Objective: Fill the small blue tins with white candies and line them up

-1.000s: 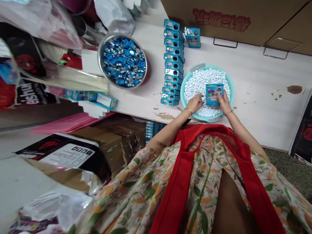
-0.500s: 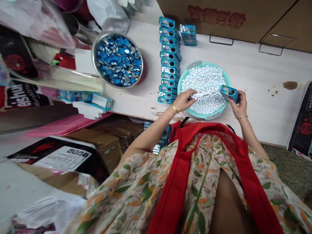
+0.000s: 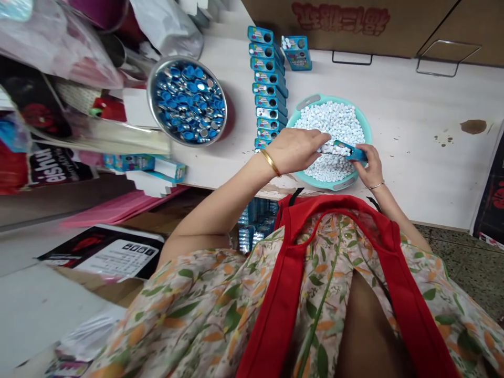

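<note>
One small blue container [image 3: 357,154], box-shaped and printed, is gripped between the thumb and fingers of the right hand [image 3: 370,167]. It is tilted low over the right side of a round, pale-green plastic basin [image 3: 367,128], its top turned towards the left hand [image 3: 297,149]. That hand reaches over the basin's left side with fingers curled and bent; I cannot tell whether they grip anything. White pellets [image 3: 338,118], smooth, rounded and too many to count, fill the basin, and some are heaped between the left fingers and the container.

Left of the basin, at least ten matching blue containers [image 3: 266,90] stand in a close row on a white, stained tabletop [image 3: 413,115]; the left wrist hides the near end. Most of their tops show a dark round hole, and several have white pellets lying on them. One more container [image 3: 298,54] stands apart, near a brown cardboard box [image 3: 405,31] with red lettering. Two bent metal wire loops lie along that box's lower edge.

Further left, one round, shiny steel bowl [image 3: 149,97] holds a great many oval caps [image 3: 191,102], blue and silver, glossy and jumbled.
</note>
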{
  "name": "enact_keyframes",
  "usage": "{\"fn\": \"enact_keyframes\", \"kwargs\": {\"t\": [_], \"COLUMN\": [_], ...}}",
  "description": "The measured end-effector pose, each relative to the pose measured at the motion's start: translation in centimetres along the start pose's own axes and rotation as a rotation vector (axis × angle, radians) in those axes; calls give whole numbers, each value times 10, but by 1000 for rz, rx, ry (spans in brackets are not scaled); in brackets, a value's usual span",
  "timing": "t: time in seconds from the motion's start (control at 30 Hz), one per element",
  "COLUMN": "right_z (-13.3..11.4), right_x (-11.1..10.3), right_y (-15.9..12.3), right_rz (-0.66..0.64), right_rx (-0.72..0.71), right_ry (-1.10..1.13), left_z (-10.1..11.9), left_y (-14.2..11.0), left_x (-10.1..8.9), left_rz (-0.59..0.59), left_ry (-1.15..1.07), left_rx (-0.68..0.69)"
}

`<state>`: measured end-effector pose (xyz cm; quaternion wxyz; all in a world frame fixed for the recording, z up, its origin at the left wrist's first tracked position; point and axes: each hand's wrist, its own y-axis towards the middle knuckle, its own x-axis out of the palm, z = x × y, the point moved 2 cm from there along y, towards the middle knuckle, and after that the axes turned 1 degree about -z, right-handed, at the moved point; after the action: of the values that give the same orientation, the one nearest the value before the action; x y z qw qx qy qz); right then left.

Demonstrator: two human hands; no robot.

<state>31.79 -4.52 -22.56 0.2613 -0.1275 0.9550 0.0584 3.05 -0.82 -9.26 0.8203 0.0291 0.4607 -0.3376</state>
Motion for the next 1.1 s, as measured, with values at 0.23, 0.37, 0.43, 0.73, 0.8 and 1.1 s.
{"fn": "enact_keyframes", "kwargs": {"t": [0.23,0.37,0.43,0.73,0.8,1.1], "right_z": [12,15,16,20,19,15], "right_x": [5,5,4,7,9,13], "right_y": [-2,-2,-1,2,2,3], "right_rz": [61,62,62,71,67,12], "right_rx": [-102,-71,-58,-138,-150,-136], "right_ry": [11,34,39,1,-1,-10], "left_z": [38,39,35,33,35,36], "left_y": [0,1,0,-3,-4,-5], "left_x": [-36,-40,-39,-33,-31,-26], "left_rz": [-176,-170,-145,-71,-48,-30], "left_ry": [298,322,304,267,250,238], "left_rx": [-90,-88,-73,-41,-40,-33]}}
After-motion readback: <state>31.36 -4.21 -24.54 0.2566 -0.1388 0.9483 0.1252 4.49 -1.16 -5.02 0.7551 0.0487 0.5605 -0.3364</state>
